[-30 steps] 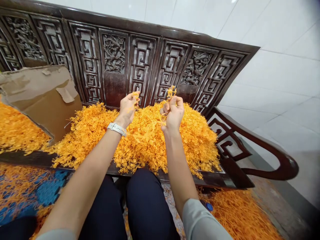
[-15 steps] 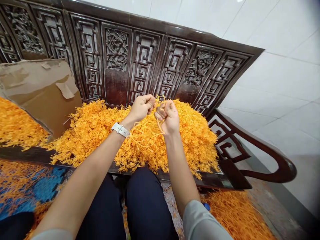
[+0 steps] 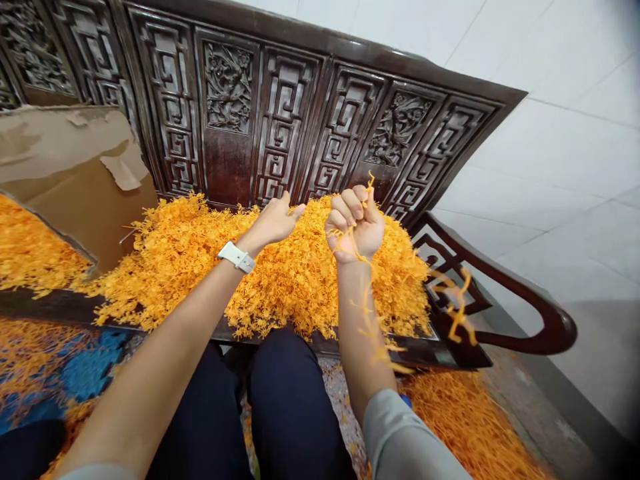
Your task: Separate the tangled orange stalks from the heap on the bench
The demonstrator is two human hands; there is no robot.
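Note:
My right hand (image 3: 355, 223) is raised over the pile, its fingers curled around a thin branched orange strand (image 3: 371, 180), probably plastic. One end pokes out above the thumb and more of it hangs below the palm. My left hand (image 3: 275, 220), with a white watch band at the wrist, hovers over the heap with fingers apart and nothing visible in it. Beneath both hands spreads a large heap of small orange star-like pieces (image 3: 200, 247). Blurred orange strands (image 3: 457, 303) hang in the air to the right of my right forearm, with others in front of it.
The heap lies on a dark carved wooden bench (image 3: 230, 163) with a curved armrest (image 3: 543, 343) at right. A torn cardboard sheet (image 3: 100, 213) stands in the pile at left. Orange strands (image 3: 470, 427) cover the floor at right; more lie on blue mats (image 3: 93, 367) at left.
My hands, close together before with strands between them, have parted. The right moved rightward with a strand; the left opened and drew left. Loose strands now fly to the right.

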